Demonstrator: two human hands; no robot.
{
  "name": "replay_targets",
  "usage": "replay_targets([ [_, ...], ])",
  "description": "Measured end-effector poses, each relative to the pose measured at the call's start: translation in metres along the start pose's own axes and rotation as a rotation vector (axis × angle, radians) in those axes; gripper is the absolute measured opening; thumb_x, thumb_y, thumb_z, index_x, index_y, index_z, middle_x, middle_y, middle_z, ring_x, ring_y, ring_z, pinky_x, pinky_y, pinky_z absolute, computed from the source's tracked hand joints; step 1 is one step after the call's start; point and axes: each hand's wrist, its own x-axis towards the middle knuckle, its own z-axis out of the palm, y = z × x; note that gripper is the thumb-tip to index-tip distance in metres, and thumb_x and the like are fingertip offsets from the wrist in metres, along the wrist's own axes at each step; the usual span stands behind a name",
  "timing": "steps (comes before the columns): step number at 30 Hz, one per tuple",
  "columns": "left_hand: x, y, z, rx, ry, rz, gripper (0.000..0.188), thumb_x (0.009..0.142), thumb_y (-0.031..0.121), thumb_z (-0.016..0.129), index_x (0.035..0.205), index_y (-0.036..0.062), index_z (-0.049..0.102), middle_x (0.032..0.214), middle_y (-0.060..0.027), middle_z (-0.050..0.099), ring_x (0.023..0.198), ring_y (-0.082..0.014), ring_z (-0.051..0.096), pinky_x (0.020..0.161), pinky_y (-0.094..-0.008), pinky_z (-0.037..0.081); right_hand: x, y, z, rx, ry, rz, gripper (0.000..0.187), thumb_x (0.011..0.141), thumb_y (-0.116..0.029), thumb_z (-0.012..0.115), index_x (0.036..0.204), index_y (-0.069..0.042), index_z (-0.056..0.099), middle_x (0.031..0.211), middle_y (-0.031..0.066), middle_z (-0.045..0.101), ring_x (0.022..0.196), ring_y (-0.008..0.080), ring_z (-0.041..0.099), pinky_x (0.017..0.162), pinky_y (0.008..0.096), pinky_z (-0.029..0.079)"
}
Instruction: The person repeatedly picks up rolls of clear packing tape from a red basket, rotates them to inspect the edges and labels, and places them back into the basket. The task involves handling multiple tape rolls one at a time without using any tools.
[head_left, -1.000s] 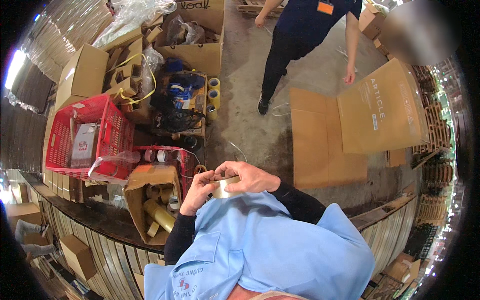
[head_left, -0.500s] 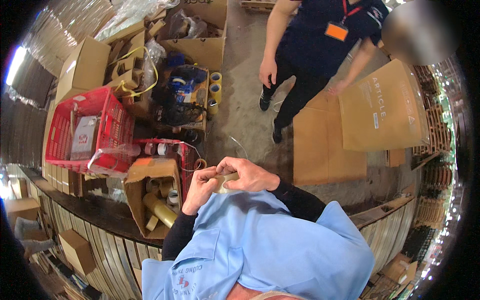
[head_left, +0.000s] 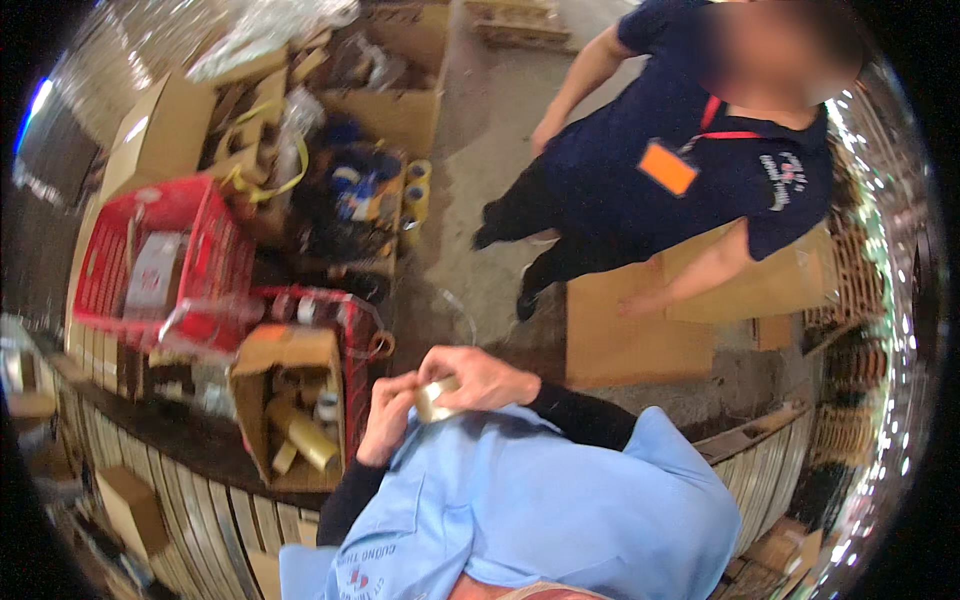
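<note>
– Closer than in the earlier frame, a co-worker [head_left: 612, 200] is now seen. How's the grip?

– Tape roll [head_left: 430, 405] is held right at the shirt [head_left: 570, 480] front, wrapped by the bent fingers of the right hand [head_left: 475, 378]. Left hand [head_left: 390, 415]: fingers curled in at the roll's edge; whether anything's pinched there can't be told, too blurry.

– Handling?

– Light and firm, I'd guess, hardly fragile, maybe slick where it's shiny. Best taken by the side rims.

– And around it?

– Off to the left, a glossy gold tube [head_left: 308, 440] is kept in a scuffed box [head_left: 285, 350], near a red plastic basket [head_left: 235, 250] with slotted walls. Off to the right, matte brown cardboard [head_left: 620, 345] is laid flat on bare concrete [head_left: 480, 150].
</note>
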Motion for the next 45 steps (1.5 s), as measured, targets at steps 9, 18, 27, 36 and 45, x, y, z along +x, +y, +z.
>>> replay_targets([
  [9,0.010,-0.008,-0.012,-0.011,-0.079,0.011,0.019,0.083,0.007,0.057,0.090,-0.0054,0.069,0.082,0.0028,0.063,0.080,-0.0054,0.056,0.073,-0.0231,0.044,0.006,-0.001,-0.005,0.061,-0.150,0.085,0.039,0.081,-0.010,0.068,0.116,0.003,0.056,0.107,0.0121,0.066,0.100,0.0182,0.062,0.088,0.0329,0.051],
  [18,0.010,-0.005,-0.013,-0.070,-0.041,0.048,0.018,0.083,0.004,0.054,0.090,-0.0076,0.066,0.088,-0.0014,0.063,0.082,-0.0082,0.056,0.074,-0.0247,0.043,0.017,-0.003,-0.003,0.133,-0.167,0.174,0.035,0.084,-0.006,0.069,0.116,0.002,0.056,0.111,0.0106,0.064,0.106,0.0165,0.061,0.092,0.0323,0.050],
  [27,0.003,0.007,-0.003,0.060,-0.045,0.082,0.015,0.081,0.010,0.058,0.078,-0.0043,0.058,0.070,0.0042,0.044,0.071,-0.0043,0.044,0.059,-0.0266,0.036,0.016,-0.009,-0.003,0.159,-0.195,0.224,0.037,0.081,-0.004,0.071,0.115,0.000,0.057,0.104,0.0060,0.064,0.098,0.0121,0.060,0.087,0.0285,0.049],
  [36,0.000,0.002,-0.013,-0.077,-0.126,0.002,0.026,0.078,0.001,0.054,0.095,-0.0086,0.070,0.088,-0.0011,0.061,0.080,-0.0077,0.055,0.067,-0.0248,0.044,0.018,-0.009,0.000,0.085,-0.209,0.207,0.038,0.081,-0.006,0.072,0.115,0.000,0.056,0.103,0.0057,0.062,0.097,0.0125,0.060,0.088,0.0295,0.049],
  [45,-0.004,0.013,-0.001,-0.031,-0.117,0.025,0.021,0.083,0.006,0.053,0.090,-0.0085,0.067,0.078,0.0018,0.053,0.069,-0.0040,0.046,0.057,-0.0260,0.038,0.011,-0.014,-0.003,0.141,-0.225,0.246,0.039,0.081,-0.007,0.072,0.116,0.001,0.055,0.103,0.0072,0.062,0.096,0.0130,0.060,0.087,0.0295,0.049],
])
